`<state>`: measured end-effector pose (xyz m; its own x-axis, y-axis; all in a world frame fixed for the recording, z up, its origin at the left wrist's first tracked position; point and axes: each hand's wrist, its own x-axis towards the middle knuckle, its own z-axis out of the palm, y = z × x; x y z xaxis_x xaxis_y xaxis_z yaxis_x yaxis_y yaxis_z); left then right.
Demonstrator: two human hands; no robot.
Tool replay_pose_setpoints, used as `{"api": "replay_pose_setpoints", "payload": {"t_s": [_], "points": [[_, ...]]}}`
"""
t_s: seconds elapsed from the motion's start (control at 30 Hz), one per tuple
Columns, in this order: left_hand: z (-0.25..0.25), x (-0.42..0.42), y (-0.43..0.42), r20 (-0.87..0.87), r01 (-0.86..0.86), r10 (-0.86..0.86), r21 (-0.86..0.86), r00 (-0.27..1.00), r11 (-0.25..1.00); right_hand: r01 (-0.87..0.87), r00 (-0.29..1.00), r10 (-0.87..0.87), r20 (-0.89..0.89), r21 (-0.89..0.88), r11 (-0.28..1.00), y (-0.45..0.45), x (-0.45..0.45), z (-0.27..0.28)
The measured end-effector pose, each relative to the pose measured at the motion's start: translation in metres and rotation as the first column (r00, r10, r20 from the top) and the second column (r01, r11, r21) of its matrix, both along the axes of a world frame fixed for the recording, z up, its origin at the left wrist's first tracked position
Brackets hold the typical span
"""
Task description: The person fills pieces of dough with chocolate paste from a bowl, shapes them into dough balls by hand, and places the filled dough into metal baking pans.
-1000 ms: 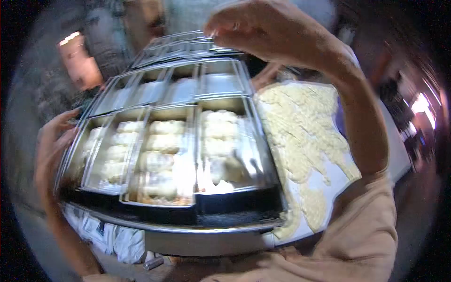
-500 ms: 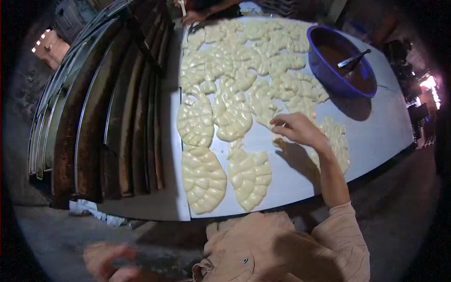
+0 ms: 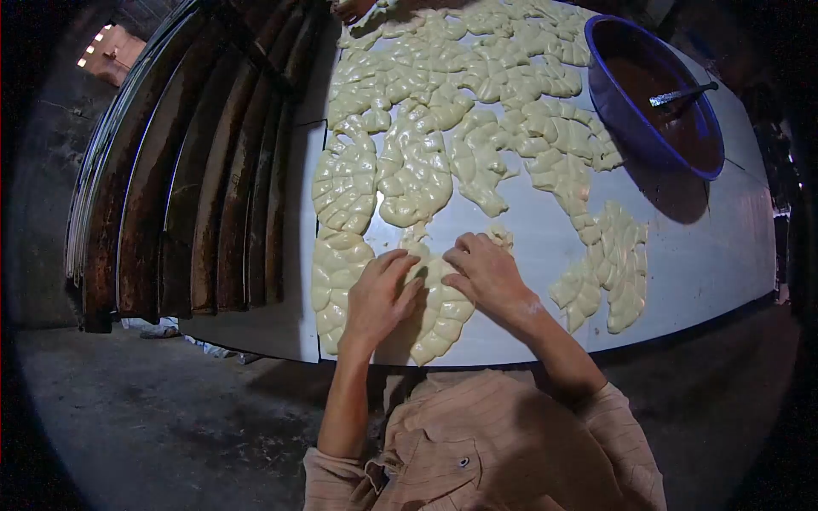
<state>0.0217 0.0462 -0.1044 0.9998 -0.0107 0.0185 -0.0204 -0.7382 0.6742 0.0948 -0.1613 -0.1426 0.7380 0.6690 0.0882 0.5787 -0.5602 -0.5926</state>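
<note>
Near the table's front edge, my left hand (image 3: pixel 379 296) is over the left side of a shaped sheet of pale, glossy dough (image 3: pixel 441 319). Its fingers are bent but apart, with nothing visible between them. Opposite it, my right hand (image 3: pixel 487 272) reaches over the same dough's right side, fingers curled and parted from the thumb. Whether the fingertips press into the dough I cannot tell. A small dough scrap (image 3: pixel 501 236) lies just beyond the right hand. To the left, another scored dough piece (image 3: pixel 336 277) is partly behind my left hand.
Many joined dough pieces (image 3: pixel 417 175) spread across the white table (image 3: pixel 528 328). A purple basin (image 3: pixel 601 94) of brown liquid, with a brush-like tool (image 3: pixel 682 94) in it, stands at right. Dark trays (image 3: pixel 183 204) stand in a row at left. Another person's hand (image 3: pixel 354 8) shows at the far edge.
My left hand has come up from below the table edge onto the front dough. My right hand has moved left and nearer to me, to that dough's other side. The view has shifted.
</note>
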Motion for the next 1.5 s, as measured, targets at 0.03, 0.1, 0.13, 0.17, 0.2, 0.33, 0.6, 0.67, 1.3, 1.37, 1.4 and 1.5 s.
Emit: {"api": "replay_pose_setpoints", "payload": {"t_s": [0.03,0.1,0.13,0.17,0.2,0.33,0.6,0.67,1.3,1.37,1.4,1.5], "points": [[-0.015,0.007,-0.002,0.08,0.067,-0.071,0.061,0.994,0.996,-0.007,1.0,0.007,0.008,0.018,1.0,0.001,-0.001,-0.003],[-0.021,0.02,-0.01,0.037,0.134,-0.138,0.104,0.99,0.986,-0.022,0.999,0.02,0.031,0.054,0.998,0.002,-0.001,-0.003],[-0.027,0.023,-0.012,0.064,0.168,-0.179,0.146,0.982,0.975,0.045,0.992,-0.036,-0.121,0.073,0.996,0.001,0.0,0.002],[-0.028,0.026,-0.012,0.03,0.208,-0.217,0.177,0.976,0.962,0.116,0.959,-0.09,-0.27,0.082,0.99,-0.002,0.0,0.01],[-0.028,0.028,-0.012,-0.005,0.248,-0.252,0.207,0.968,0.947,0.186,0.9,-0.138,-0.412,0.079,0.979,-0.005,0.001,0.015],[-0.029,0.032,-0.013,0.082,0.254,-0.268,0.15,0.96,0.956,0.638,0.505,0.036,-0.863,0.401,0.657,-0.011,-0.008,0.001],[-0.026,0.03,-0.012,0.052,0.199,-0.197,-0.039,0.979,0.979,0.044,0.971,-0.011,-0.237,0.135,0.99,-0.009,-0.004,0.011],[-0.026,0.027,-0.013,0.04,0.159,-0.156,-0.09,0.987,0.983,0.048,0.964,0.002,-0.264,0.183,0.982,-0.01,-0.007,0.016],[-0.02,-0.003,-0.039,0.106,0.093,-0.12,0.228,0.987,0.969,-0.063,0.959,0.059,0.277,0.005,0.998,-0.049,-0.008,0.023],[-0.024,-0.007,-0.051,0.137,0.097,-0.13,0.225,0.982,0.97,0.187,0.926,-0.154,-0.344,0.065,0.98,-0.051,-0.011,0.029],[-0.024,-0.006,-0.056,0.134,0.109,-0.135,0.187,0.982,0.976,0.309,0.751,-0.227,-0.62,0.027,0.951,-0.05,-0.013,0.037],[-0.026,-0.002,-0.064,0.127,0.129,-0.139,0.082,0.982,0.988,0.55,0.482,-0.181,-0.857,0.135,0.824,-0.034,-0.017,0.061]]}}
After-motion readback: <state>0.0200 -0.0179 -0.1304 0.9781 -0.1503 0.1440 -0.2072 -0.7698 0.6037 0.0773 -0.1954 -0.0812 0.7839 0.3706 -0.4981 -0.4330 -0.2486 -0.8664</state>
